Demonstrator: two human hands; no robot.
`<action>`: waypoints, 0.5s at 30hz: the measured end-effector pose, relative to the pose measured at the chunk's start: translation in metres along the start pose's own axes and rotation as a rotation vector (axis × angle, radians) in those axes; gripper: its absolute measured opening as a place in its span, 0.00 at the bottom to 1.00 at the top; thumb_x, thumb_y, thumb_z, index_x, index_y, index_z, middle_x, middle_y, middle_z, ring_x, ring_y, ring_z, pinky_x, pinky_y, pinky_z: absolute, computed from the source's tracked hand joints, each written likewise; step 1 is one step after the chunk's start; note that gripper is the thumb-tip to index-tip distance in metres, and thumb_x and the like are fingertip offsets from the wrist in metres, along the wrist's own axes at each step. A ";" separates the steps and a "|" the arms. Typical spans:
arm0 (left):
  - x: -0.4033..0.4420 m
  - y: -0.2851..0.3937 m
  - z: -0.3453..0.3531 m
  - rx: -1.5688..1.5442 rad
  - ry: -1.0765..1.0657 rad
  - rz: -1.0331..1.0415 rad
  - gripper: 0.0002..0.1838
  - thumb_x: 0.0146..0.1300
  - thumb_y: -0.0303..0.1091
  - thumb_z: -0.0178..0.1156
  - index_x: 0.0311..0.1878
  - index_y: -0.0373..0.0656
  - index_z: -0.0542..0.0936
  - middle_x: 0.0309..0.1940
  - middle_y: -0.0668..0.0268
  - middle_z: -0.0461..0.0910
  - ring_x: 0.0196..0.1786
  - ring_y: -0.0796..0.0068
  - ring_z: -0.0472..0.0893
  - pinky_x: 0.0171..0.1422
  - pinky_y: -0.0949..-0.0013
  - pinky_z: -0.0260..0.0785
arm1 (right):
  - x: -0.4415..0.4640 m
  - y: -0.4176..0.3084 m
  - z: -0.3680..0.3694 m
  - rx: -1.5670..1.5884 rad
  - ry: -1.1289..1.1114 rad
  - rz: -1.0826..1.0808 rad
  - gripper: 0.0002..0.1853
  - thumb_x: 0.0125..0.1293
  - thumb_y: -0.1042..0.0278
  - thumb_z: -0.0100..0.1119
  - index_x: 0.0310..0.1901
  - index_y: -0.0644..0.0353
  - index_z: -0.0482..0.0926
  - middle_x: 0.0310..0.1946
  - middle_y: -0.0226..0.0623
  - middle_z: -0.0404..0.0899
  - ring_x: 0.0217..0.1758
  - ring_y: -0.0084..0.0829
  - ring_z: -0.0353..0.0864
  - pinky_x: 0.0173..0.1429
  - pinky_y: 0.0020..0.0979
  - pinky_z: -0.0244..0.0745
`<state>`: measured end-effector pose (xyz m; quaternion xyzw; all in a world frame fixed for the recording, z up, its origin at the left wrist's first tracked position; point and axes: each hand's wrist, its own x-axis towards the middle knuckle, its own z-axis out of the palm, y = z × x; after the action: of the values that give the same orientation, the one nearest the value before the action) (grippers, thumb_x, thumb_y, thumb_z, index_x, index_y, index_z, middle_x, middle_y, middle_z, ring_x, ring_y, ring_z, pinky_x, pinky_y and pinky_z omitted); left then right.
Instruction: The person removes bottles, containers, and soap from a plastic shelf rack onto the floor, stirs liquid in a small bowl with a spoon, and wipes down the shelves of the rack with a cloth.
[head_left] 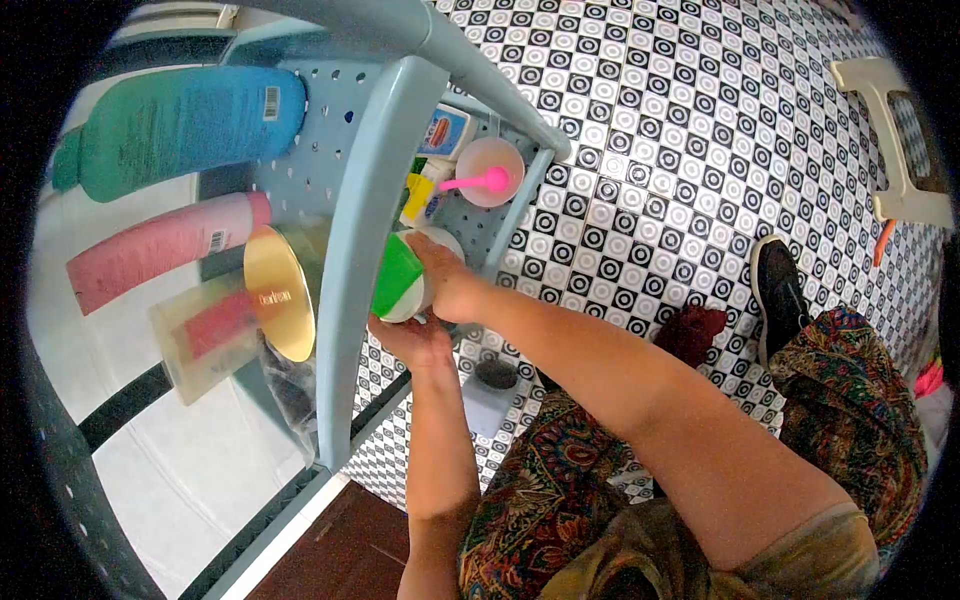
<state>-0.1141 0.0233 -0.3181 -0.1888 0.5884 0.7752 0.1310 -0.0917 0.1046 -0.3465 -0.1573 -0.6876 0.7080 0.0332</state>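
Note:
A white container with a bright green part (pixel 398 278) is between my hands, just above the lower shelf of a blue-grey plastic cart (pixel 365 230). My right hand (pixel 440 272) is closed over its upper side, fingers partly hidden. From below, my left hand (pixel 412 338) grips the same container; the cart's upright edge hides some of its fingers. Near my right hand, a pale cup (pixel 488 190) with a pink scoop (pixel 490 179) stands on the lower shelf. Beside the cup are a blue-and-white box (pixel 445 132) and a yellow-and-white package (pixel 420 197).
On the upper shelf are a blue-green bottle (pixel 200 125), a pink tube (pixel 170 245), a gold-lidded jar (pixel 280 293) and a clear container (pixel 200 345). A dark red cloth (pixel 690 335) lies on the patterned tile floor (pixel 620 170). A beige plastic frame (pixel 890 130) stands at right.

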 end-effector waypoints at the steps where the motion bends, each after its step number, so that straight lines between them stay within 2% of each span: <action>1: -0.003 0.000 0.002 -0.004 0.003 -0.002 0.21 0.61 0.45 0.37 0.50 0.42 0.69 0.48 0.59 0.71 0.53 0.59 0.71 0.57 0.56 0.65 | -0.004 -0.002 -0.002 -0.016 0.030 -0.001 0.38 0.44 0.72 0.60 0.60 0.58 0.54 0.58 0.50 0.58 0.62 0.49 0.57 0.63 0.37 0.56; 5: -0.012 0.010 0.013 0.061 0.098 0.037 0.19 0.61 0.44 0.39 0.49 0.43 0.70 0.46 0.61 0.72 0.51 0.62 0.72 0.56 0.57 0.65 | -0.017 -0.029 -0.020 -0.078 0.002 -0.004 0.43 0.43 0.78 0.57 0.64 0.58 0.47 0.61 0.50 0.55 0.64 0.47 0.54 0.65 0.36 0.54; 7: -0.013 0.011 0.015 0.086 0.108 0.072 0.18 0.61 0.43 0.40 0.48 0.43 0.70 0.46 0.61 0.72 0.51 0.63 0.72 0.55 0.58 0.66 | -0.020 -0.037 -0.029 -0.068 -0.123 0.101 0.47 0.42 0.82 0.53 0.65 0.59 0.41 0.63 0.50 0.51 0.66 0.46 0.51 0.67 0.34 0.51; 11: -0.010 0.016 0.005 0.196 0.095 0.148 0.17 0.61 0.39 0.41 0.48 0.43 0.71 0.46 0.61 0.73 0.50 0.65 0.73 0.53 0.60 0.66 | -0.025 -0.021 -0.011 -0.024 -0.004 0.057 0.46 0.41 0.84 0.48 0.65 0.60 0.42 0.62 0.50 0.51 0.66 0.46 0.51 0.67 0.34 0.50; 13: -0.014 0.018 0.003 0.201 -0.013 0.096 0.25 0.61 0.51 0.43 0.58 0.47 0.62 0.56 0.66 0.64 0.59 0.70 0.62 0.60 0.63 0.54 | -0.032 -0.025 -0.013 -0.031 -0.004 0.068 0.45 0.41 0.85 0.46 0.65 0.60 0.42 0.63 0.49 0.50 0.66 0.45 0.50 0.68 0.33 0.49; 15: -0.024 0.017 0.005 0.191 -0.036 0.088 0.24 0.62 0.50 0.42 0.57 0.47 0.63 0.55 0.66 0.64 0.59 0.70 0.63 0.60 0.63 0.54 | -0.038 -0.028 -0.016 -0.043 0.015 0.057 0.45 0.41 0.86 0.46 0.65 0.60 0.42 0.63 0.49 0.49 0.67 0.45 0.49 0.68 0.34 0.49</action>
<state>-0.1012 0.0241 -0.2912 -0.1356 0.6648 0.7239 0.1247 -0.0564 0.1112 -0.3118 -0.1829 -0.6976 0.6926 0.0147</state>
